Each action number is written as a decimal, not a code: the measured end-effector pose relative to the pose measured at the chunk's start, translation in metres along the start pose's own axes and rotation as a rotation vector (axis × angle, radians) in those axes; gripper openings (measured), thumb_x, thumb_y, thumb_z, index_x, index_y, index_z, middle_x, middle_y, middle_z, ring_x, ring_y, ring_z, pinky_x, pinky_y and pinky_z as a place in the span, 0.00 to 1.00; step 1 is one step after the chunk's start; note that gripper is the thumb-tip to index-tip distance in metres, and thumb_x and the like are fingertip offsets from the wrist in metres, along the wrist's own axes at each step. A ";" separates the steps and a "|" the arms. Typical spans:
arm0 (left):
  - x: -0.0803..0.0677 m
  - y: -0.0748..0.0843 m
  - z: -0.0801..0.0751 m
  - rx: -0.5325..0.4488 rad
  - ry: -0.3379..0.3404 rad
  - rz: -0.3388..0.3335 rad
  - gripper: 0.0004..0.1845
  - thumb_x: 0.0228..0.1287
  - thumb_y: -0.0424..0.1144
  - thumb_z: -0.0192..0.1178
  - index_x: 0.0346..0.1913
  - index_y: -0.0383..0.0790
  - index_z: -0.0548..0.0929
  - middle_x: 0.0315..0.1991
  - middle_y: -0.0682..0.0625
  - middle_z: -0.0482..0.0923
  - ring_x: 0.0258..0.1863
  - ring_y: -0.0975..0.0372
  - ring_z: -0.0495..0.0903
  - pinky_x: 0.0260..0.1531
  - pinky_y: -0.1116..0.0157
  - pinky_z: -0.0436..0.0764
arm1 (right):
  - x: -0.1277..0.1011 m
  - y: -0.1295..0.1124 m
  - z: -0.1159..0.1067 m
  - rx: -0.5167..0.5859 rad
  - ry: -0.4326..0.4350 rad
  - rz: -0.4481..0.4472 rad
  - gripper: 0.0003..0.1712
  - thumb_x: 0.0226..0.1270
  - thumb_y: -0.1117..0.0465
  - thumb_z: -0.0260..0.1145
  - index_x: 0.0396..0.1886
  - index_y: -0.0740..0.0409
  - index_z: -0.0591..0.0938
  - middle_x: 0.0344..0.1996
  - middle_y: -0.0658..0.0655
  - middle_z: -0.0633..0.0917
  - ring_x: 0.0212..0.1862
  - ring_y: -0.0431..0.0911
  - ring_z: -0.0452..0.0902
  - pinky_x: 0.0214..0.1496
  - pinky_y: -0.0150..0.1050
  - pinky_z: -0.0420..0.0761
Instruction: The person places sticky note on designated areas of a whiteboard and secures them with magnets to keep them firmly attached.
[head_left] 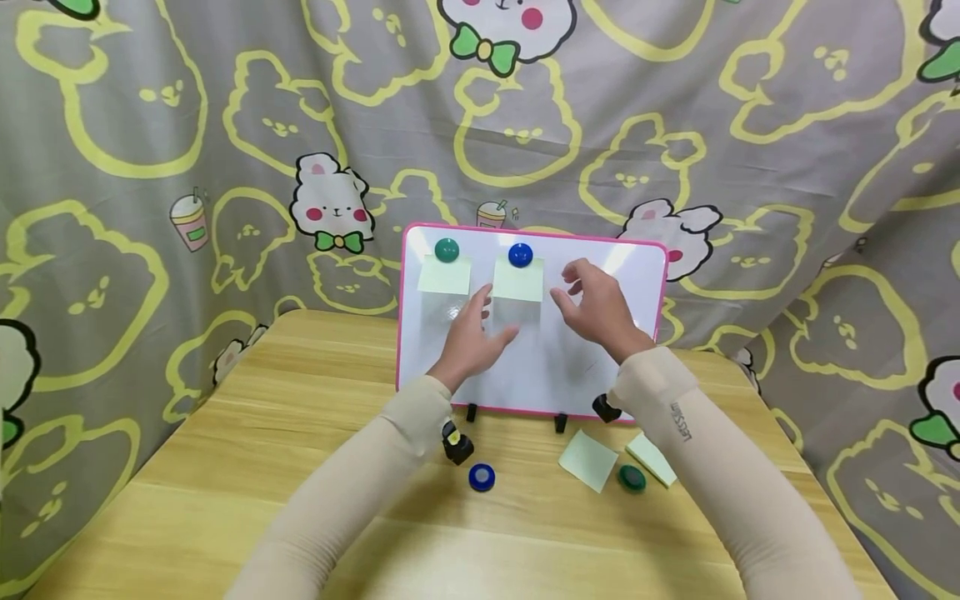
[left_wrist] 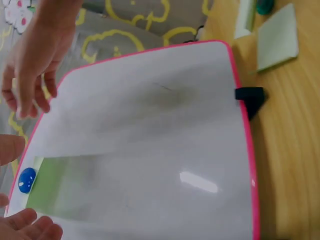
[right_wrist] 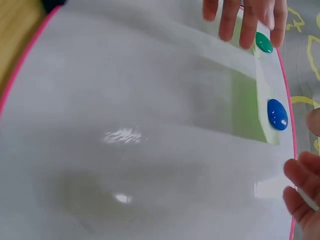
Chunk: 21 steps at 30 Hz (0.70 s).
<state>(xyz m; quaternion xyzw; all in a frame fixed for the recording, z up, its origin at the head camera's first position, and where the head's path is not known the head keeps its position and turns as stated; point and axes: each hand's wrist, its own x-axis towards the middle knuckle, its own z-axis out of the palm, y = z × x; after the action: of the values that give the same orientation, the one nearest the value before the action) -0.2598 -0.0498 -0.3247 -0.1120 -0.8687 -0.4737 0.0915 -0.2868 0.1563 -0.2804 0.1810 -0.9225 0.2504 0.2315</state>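
A small whiteboard [head_left: 480, 367] with a pink frame stands upright on the table. Near its top edge a green magnet [head_left: 447, 249] holds one pale green sticky note [head_left: 444, 276], and a blue magnet [head_left: 521, 254] holds a second sticky note [head_left: 518, 282] to the right. My left hand [head_left: 474, 337] hovers before the board between the two notes, its fingers spread and nothing in them. To the right of the second note is my right hand [head_left: 597, 304], fingers loosely bent, also holding nothing; the right wrist view shows a gap between its fingers [right_wrist: 302, 175] and thumb.
On the wooden table [head_left: 315, 400] before the board lie a blue magnet [head_left: 482, 477], a loose sticky note [head_left: 588, 460], a green magnet [head_left: 632, 477] and a pad of notes [head_left: 651, 458]. Black feet [head_left: 561, 422] support the board. A patterned curtain [head_left: 247, 167] hangs behind.
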 end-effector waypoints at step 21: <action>-0.061 -0.048 0.000 0.155 -0.183 -0.047 0.44 0.63 0.50 0.65 0.75 0.39 0.54 0.72 0.39 0.57 0.70 0.46 0.57 0.67 0.48 0.59 | -0.101 0.056 0.020 0.120 -0.198 0.072 0.31 0.64 0.60 0.68 0.62 0.63 0.66 0.52 0.66 0.80 0.47 0.56 0.81 0.49 0.55 0.80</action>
<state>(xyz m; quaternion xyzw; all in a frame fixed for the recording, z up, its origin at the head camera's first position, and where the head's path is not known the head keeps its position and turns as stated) -0.2144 -0.0813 -0.3795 -0.1268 -0.9098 -0.3951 0.0091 -0.2356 0.2127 -0.3693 0.1850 -0.9301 0.2942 0.1189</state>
